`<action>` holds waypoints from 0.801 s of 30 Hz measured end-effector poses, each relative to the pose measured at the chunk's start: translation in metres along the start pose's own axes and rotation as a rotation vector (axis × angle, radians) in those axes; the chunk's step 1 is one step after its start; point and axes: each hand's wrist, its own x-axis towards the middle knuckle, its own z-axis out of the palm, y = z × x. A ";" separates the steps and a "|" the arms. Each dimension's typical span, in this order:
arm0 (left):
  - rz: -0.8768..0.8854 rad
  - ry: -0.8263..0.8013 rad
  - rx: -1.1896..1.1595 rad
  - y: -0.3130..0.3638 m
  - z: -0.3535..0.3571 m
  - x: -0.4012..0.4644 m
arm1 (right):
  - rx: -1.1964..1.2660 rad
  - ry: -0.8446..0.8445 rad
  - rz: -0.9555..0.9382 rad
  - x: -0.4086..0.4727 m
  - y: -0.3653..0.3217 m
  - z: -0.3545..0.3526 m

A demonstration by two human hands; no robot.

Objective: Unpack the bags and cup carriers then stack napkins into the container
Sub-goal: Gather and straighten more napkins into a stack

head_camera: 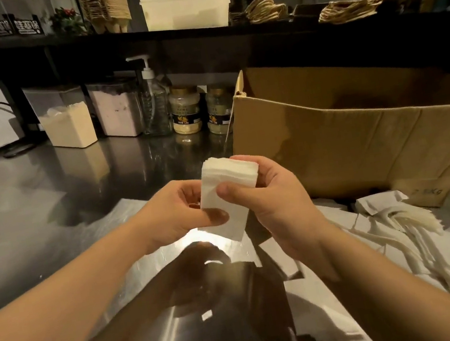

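Observation:
A small stack of white napkins [229,192] is held upright above the steel counter [44,200], gripped by both hands. My left hand [177,214] pinches its lower left corner with thumb and fingers. My right hand [270,201] wraps the right side, thumb across the front. A translucent white plastic container [186,10] with a lid sits on the dark shelf at the back. More loose white napkins [406,226] lie spread on the counter to the right.
An open cardboard box [360,130] stands right of the hands. Two powder bins [67,122], a pump bottle [152,99] and two jars [185,108] line the back of the counter. Brown paper bags with twine handles [354,7] and stacked cup carriers [105,4] rest on the shelf.

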 end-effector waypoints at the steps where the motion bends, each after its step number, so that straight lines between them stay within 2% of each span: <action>1: 0.008 0.016 -0.021 0.006 -0.005 0.004 | 0.023 -0.010 0.012 0.007 -0.006 0.002; 3: 0.010 0.037 -0.052 0.016 -0.017 0.010 | 0.026 -0.020 0.019 0.020 -0.020 0.008; 8: 0.004 0.018 -0.159 0.048 -0.059 0.021 | -0.153 -0.068 -0.088 0.052 -0.069 0.026; 11: 0.004 0.064 -0.204 0.078 -0.088 0.030 | -0.218 -0.096 -0.107 0.082 -0.110 0.035; 16: 0.024 0.108 -0.173 0.130 -0.133 0.052 | -0.253 -0.112 -0.122 0.138 -0.176 0.045; 20: 0.020 0.152 -0.176 0.164 -0.166 0.074 | -0.286 -0.190 -0.131 0.177 -0.217 0.050; 24: 0.010 0.133 -0.147 0.191 -0.199 0.097 | -0.353 -0.218 -0.132 0.220 -0.254 0.054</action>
